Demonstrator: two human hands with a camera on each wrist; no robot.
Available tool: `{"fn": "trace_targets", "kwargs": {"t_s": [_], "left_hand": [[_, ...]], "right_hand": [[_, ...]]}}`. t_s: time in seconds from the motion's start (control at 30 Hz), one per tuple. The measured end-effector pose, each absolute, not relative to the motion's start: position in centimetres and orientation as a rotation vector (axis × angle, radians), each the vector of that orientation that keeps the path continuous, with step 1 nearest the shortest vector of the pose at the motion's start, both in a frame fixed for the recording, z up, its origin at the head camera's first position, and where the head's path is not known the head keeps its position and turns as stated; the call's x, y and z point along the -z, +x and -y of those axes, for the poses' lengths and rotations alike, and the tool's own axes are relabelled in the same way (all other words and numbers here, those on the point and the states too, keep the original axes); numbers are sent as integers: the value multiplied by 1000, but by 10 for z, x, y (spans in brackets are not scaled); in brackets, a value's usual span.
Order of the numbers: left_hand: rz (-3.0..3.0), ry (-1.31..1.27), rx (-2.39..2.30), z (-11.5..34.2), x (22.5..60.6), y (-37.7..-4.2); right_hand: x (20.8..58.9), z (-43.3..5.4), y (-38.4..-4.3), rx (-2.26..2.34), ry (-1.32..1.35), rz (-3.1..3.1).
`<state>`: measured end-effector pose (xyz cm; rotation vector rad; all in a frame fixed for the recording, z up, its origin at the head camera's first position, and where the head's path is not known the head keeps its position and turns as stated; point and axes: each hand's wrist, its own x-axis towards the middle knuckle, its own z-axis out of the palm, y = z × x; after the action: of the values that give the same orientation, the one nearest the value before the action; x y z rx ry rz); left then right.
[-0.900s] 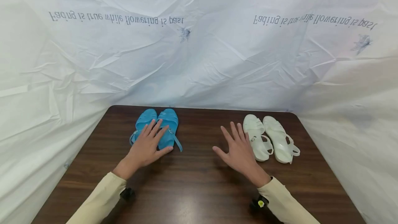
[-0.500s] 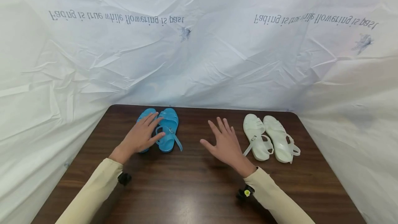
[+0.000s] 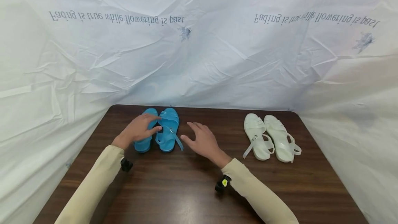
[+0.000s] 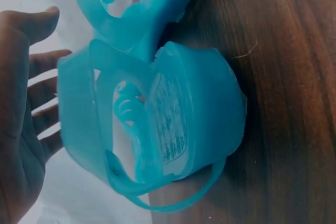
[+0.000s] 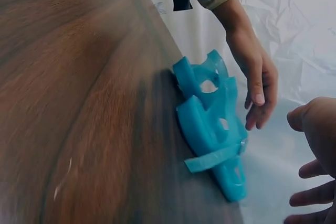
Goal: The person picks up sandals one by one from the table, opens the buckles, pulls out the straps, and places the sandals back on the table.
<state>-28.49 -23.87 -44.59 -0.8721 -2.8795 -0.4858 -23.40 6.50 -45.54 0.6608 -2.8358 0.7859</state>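
Two blue jelly sandals stand side by side at the back left of the table. Over the left blue sandal, my left hand hovers with its fingers loosely bent and hides part of it. In the left wrist view, the fingers lie beyond the sandal's raised heel strap with nothing in their grasp. The right blue sandal has its ankle strap undone and trailing to the right. My right hand is held over the table just right of that strap, fingers extended, holding nothing.
A pair of white sandals sits at the back right, the left one with its strap loose. The dark wooden table has rounded back corners. White printed sheeting hangs behind and along both sides.
My right hand has swung left, from beside the white sandals to near the blue pair. The left hand has shifted slightly left, and its fingers have bent from spread to loosely curved.
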Motion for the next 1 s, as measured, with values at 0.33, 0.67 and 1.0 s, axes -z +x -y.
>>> {"fn": "trace_targets", "kwargs": {"t_s": [0.33, 0.67, 1.0], "left_hand": [[2930, -912, 520, 232, 450, -296], [2970, -918, 515, 229, 455, -300], [3013, -947, 564, 230, 452, -302]], "right_hand": [[475, -28, -255, -1098, 674, 2791], [489, -7, -266, -1201, 643, 2781], [492, 0, -270, -1234, 628, 2804]]}}
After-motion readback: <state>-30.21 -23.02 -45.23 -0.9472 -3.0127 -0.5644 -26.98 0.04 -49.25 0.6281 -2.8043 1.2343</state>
